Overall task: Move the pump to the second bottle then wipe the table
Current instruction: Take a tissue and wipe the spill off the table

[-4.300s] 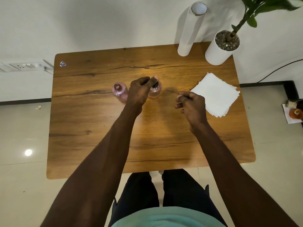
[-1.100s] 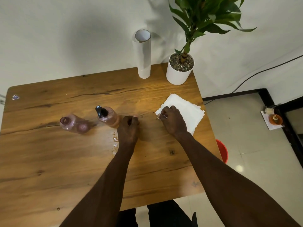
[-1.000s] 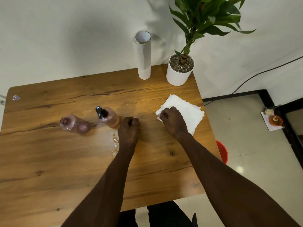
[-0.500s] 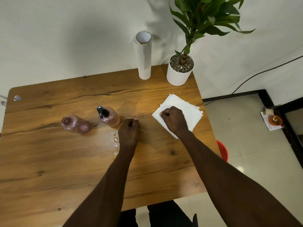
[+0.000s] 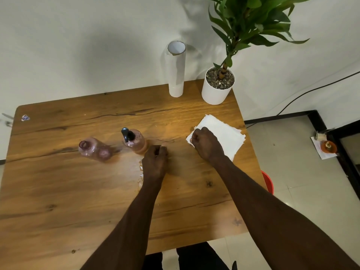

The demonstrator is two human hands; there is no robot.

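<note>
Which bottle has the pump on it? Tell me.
The right-hand bottle, nearest the left hand, carries the black pump. The left-hand bottle has a bare open neck.

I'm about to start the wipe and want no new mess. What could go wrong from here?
1. The right hand pinches the corner of the napkin stack; several sheets may lift instead of one.
2. The spilled droplets lie beside the left hand, whose forearm could smear them.
3. The pump bottle and the open bottle stand near the spill; a wide wipe might knock them over.
</note>
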